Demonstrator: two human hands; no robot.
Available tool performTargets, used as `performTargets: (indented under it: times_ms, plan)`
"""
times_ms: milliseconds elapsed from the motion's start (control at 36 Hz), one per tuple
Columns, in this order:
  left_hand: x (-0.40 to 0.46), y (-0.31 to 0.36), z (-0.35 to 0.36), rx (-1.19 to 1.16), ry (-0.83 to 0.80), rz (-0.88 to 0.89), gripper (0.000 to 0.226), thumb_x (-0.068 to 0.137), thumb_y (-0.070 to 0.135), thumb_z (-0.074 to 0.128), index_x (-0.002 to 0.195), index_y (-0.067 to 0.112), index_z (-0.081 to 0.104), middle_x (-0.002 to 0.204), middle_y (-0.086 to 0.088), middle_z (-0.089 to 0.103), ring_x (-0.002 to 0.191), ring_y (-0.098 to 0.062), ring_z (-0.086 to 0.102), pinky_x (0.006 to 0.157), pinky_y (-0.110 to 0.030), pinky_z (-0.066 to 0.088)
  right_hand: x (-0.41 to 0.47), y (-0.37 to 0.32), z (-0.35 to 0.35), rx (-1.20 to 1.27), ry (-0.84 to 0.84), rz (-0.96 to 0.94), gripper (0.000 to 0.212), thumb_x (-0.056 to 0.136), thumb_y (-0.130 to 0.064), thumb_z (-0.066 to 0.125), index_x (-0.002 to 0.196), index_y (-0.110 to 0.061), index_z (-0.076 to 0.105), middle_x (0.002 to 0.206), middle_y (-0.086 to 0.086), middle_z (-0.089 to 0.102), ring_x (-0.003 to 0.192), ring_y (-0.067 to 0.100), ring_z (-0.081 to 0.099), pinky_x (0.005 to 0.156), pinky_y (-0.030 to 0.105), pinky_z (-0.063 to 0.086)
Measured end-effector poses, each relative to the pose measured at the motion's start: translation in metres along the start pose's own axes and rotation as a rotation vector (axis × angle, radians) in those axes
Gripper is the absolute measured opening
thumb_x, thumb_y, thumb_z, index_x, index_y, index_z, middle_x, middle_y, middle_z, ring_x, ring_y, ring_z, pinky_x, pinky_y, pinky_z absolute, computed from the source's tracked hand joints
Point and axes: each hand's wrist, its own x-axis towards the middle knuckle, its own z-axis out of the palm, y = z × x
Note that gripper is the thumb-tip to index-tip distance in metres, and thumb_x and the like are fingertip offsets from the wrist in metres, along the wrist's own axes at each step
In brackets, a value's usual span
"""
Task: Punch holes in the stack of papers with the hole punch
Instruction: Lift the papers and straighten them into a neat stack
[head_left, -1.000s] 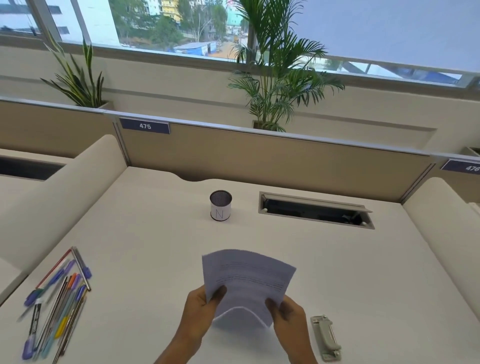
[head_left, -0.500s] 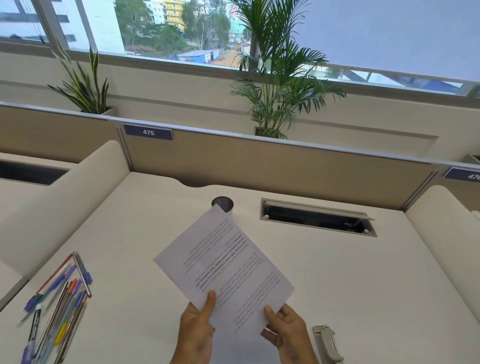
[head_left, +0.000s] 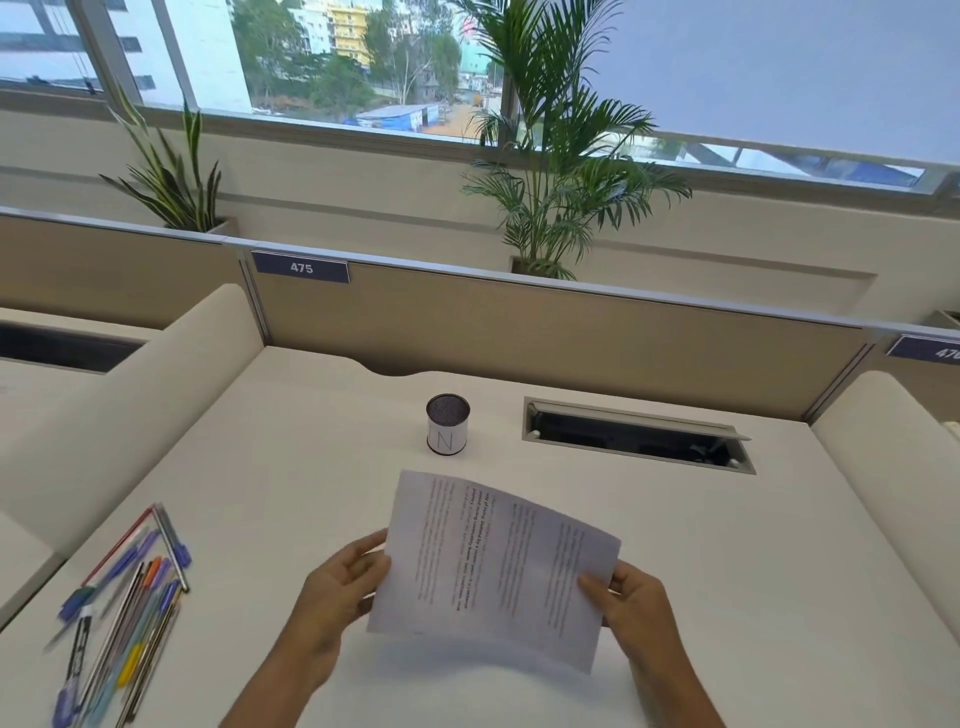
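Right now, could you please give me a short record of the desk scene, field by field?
Papers: printed sheets held up above the desk, curved, text running sideways
Left hand: fingers on the papers' left edge
Right hand: thumb on the papers' right edge
Hole punch: not in view
Cup: mesh pen cup marked N, upright, beyond the papers
Pens: loose pile at the desk's left
Cable slot: lid open, right of the cup
Desk: white top

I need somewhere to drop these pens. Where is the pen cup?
In the head view, the pen cup stands upright mid-desk, just left of the cable hatch and beyond the held papers.
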Motion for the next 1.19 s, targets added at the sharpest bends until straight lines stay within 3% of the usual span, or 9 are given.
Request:
performTargets:
  times_ms: [306, 389, 472, 556, 694, 944, 1028, 1083, 1194]
  plan:
    - [-0.001, -0.002, 0.03, 0.179, 0.051, 0.123, 0.019, 0.094, 0.024, 0.079, 0.112, 0.017, 0.083, 0.105, -0.002, 0.086, 0.097, -0.025, 0.081, 0.088, -0.043, 0.066, -0.014, -0.007, 0.01, -0.104, 0.082, -0.271, 0.026, 0.096, -0.005, 0.075, 0.105, -0.027, 0.085, 0.099, -0.009, 0.085, 0.089, 0.003, 0.078, 0.078, 0.019, 0.061]
    - [-0.004, -0.021, 0.034, 0.205, 0.096, 0.15, 0.01, 0.095, 0.023, 0.079, 0.101, 0.025, 0.086, 0.1, 0.005, 0.086, 0.091, -0.01, 0.08, 0.078, -0.026, 0.064, -0.02, 0.013, 0.018, -0.127, 0.149, -0.279, 0.024, 0.095, -0.007, 0.077, 0.105, -0.027, 0.084, 0.096, -0.014, 0.085, 0.085, -0.004, 0.076, 0.077, 0.016, 0.06]
    - [-0.008, -0.045, 0.036, 0.28, 0.103, 0.136, 0.019, 0.096, 0.015, 0.078, 0.087, 0.03, 0.086, 0.091, 0.007, 0.086, 0.079, -0.006, 0.077, 0.068, -0.016, 0.058, -0.022, 0.043, 0.025, -0.203, 0.169, -0.22, 0.023, 0.091, -0.001, 0.08, 0.093, -0.025, 0.083, 0.075, -0.02, 0.08, 0.065, -0.008, 0.067, 0.063, 0.013, 0.054]
    - [-0.005, -0.064, 0.034, 0.373, 0.148, 0.103, 0.031, 0.095, 0.008, 0.078, 0.071, 0.029, 0.076, 0.072, 0.002, 0.076, 0.076, -0.015, 0.063, 0.069, -0.033, 0.047, -0.022, 0.065, 0.027, -0.273, 0.2, -0.174, 0.025, 0.087, 0.002, 0.084, 0.07, -0.015, 0.077, 0.052, -0.01, 0.06, 0.053, -0.002, 0.044, 0.052, 0.025, 0.04]
    - [-0.008, -0.059, 0.04, 0.343, 0.21, 0.097, 0.024, 0.095, 0.01, 0.078, 0.077, 0.026, 0.078, 0.069, 0.026, 0.078, 0.061, 0.017, 0.066, 0.058, -0.006, 0.05, -0.027, 0.052, 0.029, -0.249, 0.255, -0.308, 0.017, 0.084, -0.024, 0.079, 0.072, -0.034, 0.075, 0.048, -0.017, 0.057, 0.046, -0.005, 0.044, 0.047, 0.011, 0.035]
    - [-0.013, -0.06, 0.04, 0.334, 0.208, 0.062, 0.01, 0.096, 0.007, 0.076, 0.102, 0.014, 0.077, 0.067, 0.025, 0.072, 0.08, -0.016, 0.069, 0.066, -0.014, 0.053, -0.018, 0.071, 0.025, -0.32, 0.218, -0.177, 0.057, 0.085, 0.0, 0.086, 0.051, -0.025, 0.047, 0.041, -0.009, 0.038, 0.044, 0.004, 0.031, 0.047, 0.021, 0.023]
    - [-0.01, -0.056, 0.036, 0.326, 0.183, 0.047, 0.01, 0.097, 0.012, 0.076, 0.107, 0.013, 0.077, 0.078, 0.022, 0.078, 0.082, -0.01, 0.072, 0.074, -0.029, 0.054, -0.013, 0.06, 0.016, -0.309, 0.186, -0.149, 0.044, 0.085, -0.004, 0.087, 0.056, -0.023, 0.059, 0.045, -0.013, 0.056, 0.043, 0.004, 0.047, 0.046, 0.016, 0.033]
    - [-0.009, -0.051, 0.033, 0.304, 0.159, 0.023, 0.013, 0.099, 0.017, 0.074, 0.109, 0.011, 0.079, 0.094, 0.008, 0.082, 0.089, -0.018, 0.074, 0.075, -0.032, 0.057, -0.012, 0.044, 0.01, -0.243, 0.098, -0.106, 0.021, 0.088, -0.007, 0.085, 0.078, -0.025, 0.079, 0.069, -0.017, 0.079, 0.063, 0.004, 0.074, 0.059, 0.014, 0.055]
    - [-0.007, -0.044, 0.023, 0.239, 0.15, 0.009, 0.01, 0.099, 0.019, 0.073, 0.103, 0.019, 0.082, 0.091, 0.005, 0.086, 0.084, -0.017, 0.08, 0.07, -0.028, 0.062, -0.003, 0.021, -0.007, -0.1, -0.121, 0.019, 0.015, 0.092, -0.01, 0.081, 0.108, -0.011, 0.083, 0.1, 0.005, 0.086, 0.095, 0.023, 0.083, 0.084, 0.042, 0.068]
